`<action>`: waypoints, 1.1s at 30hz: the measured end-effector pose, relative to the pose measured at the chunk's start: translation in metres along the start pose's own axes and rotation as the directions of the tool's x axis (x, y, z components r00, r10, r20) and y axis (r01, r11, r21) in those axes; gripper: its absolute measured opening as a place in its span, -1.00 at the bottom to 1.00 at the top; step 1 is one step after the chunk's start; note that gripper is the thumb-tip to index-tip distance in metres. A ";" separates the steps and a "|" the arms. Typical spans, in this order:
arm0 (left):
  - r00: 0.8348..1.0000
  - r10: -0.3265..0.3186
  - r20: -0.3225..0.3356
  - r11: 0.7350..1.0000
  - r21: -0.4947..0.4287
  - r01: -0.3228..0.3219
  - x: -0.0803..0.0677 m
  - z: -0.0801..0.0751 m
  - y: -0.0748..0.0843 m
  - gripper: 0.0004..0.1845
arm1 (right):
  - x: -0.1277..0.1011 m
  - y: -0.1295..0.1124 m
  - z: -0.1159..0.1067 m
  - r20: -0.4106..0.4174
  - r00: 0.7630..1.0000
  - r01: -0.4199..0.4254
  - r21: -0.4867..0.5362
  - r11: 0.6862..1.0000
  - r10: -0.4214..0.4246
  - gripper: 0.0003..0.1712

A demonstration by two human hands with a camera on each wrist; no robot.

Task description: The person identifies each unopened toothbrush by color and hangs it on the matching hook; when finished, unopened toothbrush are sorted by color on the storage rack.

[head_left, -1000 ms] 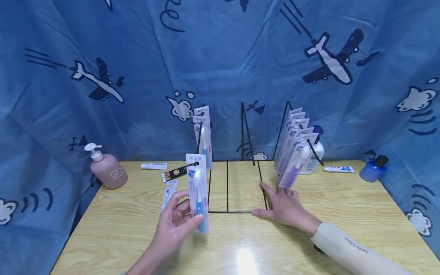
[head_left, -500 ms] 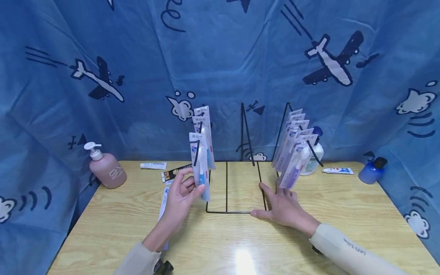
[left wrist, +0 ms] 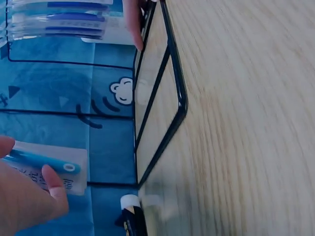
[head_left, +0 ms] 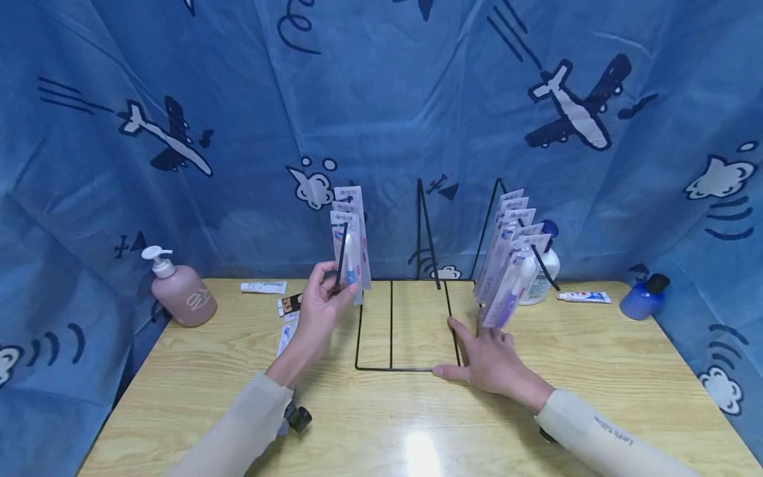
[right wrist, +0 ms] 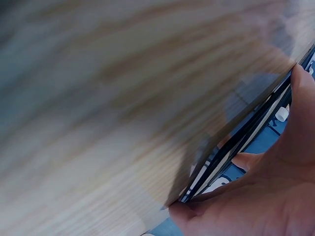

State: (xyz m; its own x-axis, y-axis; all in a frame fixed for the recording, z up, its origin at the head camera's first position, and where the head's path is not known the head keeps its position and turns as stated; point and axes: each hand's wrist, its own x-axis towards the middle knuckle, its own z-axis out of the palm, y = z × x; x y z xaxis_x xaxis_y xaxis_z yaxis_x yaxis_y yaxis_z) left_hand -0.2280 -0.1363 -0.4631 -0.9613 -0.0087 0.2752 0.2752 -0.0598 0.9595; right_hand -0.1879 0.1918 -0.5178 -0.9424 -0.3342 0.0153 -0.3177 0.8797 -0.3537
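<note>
In the head view my left hand (head_left: 314,321) pinches the lower part of a packaged toothbrush (head_left: 350,246) with a blue handle. Its card hangs at the left hook of a black wire rack (head_left: 391,331), in front of other toothbrush packs. The left wrist view shows thumb and finger on the blister pack's lower end (left wrist: 76,169). My right hand (head_left: 495,361) rests on the rack's front right base, fingers spread, thumb at the front rail. Right above it, several purple toothbrush packs (head_left: 507,291) hang from the right hook. The middle hook (head_left: 429,232) carries nothing.
Left on the wooden table stand a pink pump bottle (head_left: 185,295), a small white tube (head_left: 263,287) and a black box (head_left: 289,305). Another toothbrush pack (head_left: 287,334) lies beside my left forearm. Rightward are a white bottle (head_left: 542,281), a toothpaste tube (head_left: 584,297) and a blue bottle (head_left: 642,299).
My left hand has moved away from me and up, bringing the blue toothbrush pack onto the left hook and back along it toward the other packs. My right hand has stayed in place.
</note>
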 end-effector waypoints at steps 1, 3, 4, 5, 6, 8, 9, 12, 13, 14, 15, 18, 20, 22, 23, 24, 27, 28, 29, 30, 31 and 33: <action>1.000 -0.005 -0.009 1.000 0.002 0.005 0.001 -0.001 -0.001 -0.54 | 0.000 0.001 0.002 -0.005 1.000 0.003 0.001 1.000 -0.003 0.33; 1.000 -0.007 -0.027 1.000 0.019 0.008 0.000 -0.003 -0.002 -0.52 | -0.001 0.003 0.004 -0.023 1.000 0.010 0.002 1.000 -0.010 0.34; 0.999 -0.005 -0.033 0.999 0.032 0.006 -0.001 -0.004 -0.003 -0.50 | -0.001 0.003 0.005 -0.032 0.999 0.017 0.004 1.000 -0.017 0.34; 0.999 -0.003 -0.039 0.999 0.048 0.005 -0.002 -0.005 -0.004 -0.49 | -0.002 0.003 0.005 -0.040 0.999 0.022 0.006 1.000 -0.021 0.34; 0.999 -0.003 -0.041 0.998 0.064 0.006 -0.004 -0.007 -0.004 -0.47 | -0.002 0.004 0.006 -0.050 0.998 0.029 -0.002 1.000 -0.029 0.33; 0.999 -0.014 -0.044 0.996 0.088 0.018 -0.010 -0.011 -0.005 -0.45 | -0.004 0.002 0.004 -0.053 0.998 0.036 0.001 0.999 -0.036 0.31; 0.999 -0.022 -0.043 0.995 0.100 0.026 -0.014 -0.015 -0.005 -0.45 | -0.004 0.001 0.002 -0.049 0.998 0.037 0.002 0.999 -0.037 0.30; 0.996 -0.069 -0.049 0.990 0.122 0.075 -0.027 -0.027 -0.002 -0.47 | -0.005 -0.003 -0.002 -0.024 0.999 0.022 0.002 1.000 -0.022 0.29; 0.995 -0.085 -0.057 0.987 0.131 0.092 -0.031 -0.032 0.000 -0.48 | -0.005 -0.005 -0.005 -0.014 1.000 0.015 0.008 1.000 -0.015 0.29; 0.992 -0.103 -0.068 0.985 0.135 0.112 -0.037 -0.037 0.002 -0.49 | -0.005 -0.005 -0.005 -0.012 1.000 0.012 0.006 1.000 -0.012 0.29; 0.990 -0.117 -0.082 0.983 0.134 0.127 -0.041 -0.042 0.005 -0.50 | -0.005 -0.005 -0.005 -0.012 1.000 0.013 0.005 1.000 -0.013 0.28; 0.977 -0.171 -0.127 0.972 0.142 0.188 -0.057 -0.058 0.010 -0.49 | -0.004 -0.004 -0.004 -0.021 1.000 0.022 0.010 1.000 -0.022 0.28; 0.966 -0.203 -0.161 0.962 0.153 0.227 -0.065 -0.069 0.012 -0.47 | -0.003 -0.002 -0.001 -0.031 0.999 0.031 0.012 0.999 -0.031 0.29; 0.953 -0.236 -0.190 0.945 0.185 0.271 -0.074 -0.078 0.012 -0.42 | -0.001 0.001 0.002 -0.032 0.999 0.031 0.007 1.000 -0.030 0.31; 0.946 -0.250 -0.208 0.935 0.203 0.291 -0.077 -0.082 0.011 -0.38 | 0.000 0.003 0.005 -0.036 0.999 0.030 0.004 1.000 -0.030 0.32; 0.940 -0.260 -0.222 0.927 0.215 0.308 -0.081 -0.084 0.010 -0.34 | 0.001 0.005 0.007 -0.040 0.999 0.031 0.001 1.000 -0.031 0.33; 0.924 -0.292 -0.248 0.889 0.285 0.358 -0.090 -0.090 0.009 -0.17 | 0.001 0.004 0.006 -0.035 0.999 0.026 -0.008 1.000 -0.027 0.32; 0.920 -0.302 -0.249 0.874 0.314 0.371 -0.092 -0.091 0.008 -0.10 | 0.000 0.002 0.004 -0.037 0.999 0.030 -0.006 1.000 -0.030 0.31; 0.917 -0.313 -0.248 0.857 0.342 0.385 -0.094 -0.092 0.007 -0.05 | -0.001 0.001 0.003 -0.036 0.999 0.032 -0.004 0.999 -0.032 0.30; 0.914 -0.326 -0.243 0.840 0.369 0.398 -0.096 -0.093 0.007 0.00 | -0.001 0.000 0.002 -0.033 0.999 0.031 -0.005 1.000 -0.031 0.30; 0.911 -0.339 -0.236 0.820 0.402 0.409 -0.097 -0.094 0.006 0.03 | -0.002 -0.002 0.001 -0.029 0.999 0.029 -0.004 1.000 -0.029 0.29; 0.907 -0.359 -0.220 0.782 0.460 0.421 -0.099 -0.095 0.004 0.11 | -0.003 -0.003 0.001 -0.020 0.999 0.025 0.007 1.000 -0.025 0.30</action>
State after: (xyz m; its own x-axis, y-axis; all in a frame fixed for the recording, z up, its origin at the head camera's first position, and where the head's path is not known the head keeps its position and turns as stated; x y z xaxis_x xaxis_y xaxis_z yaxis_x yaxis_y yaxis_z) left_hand -0.1325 -0.2308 -0.4927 -0.9725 -0.2061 -0.1082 -0.1860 0.4082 0.8937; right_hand -0.1846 0.1899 -0.5178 -0.9361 -0.3489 0.0432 -0.3404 0.8687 -0.3599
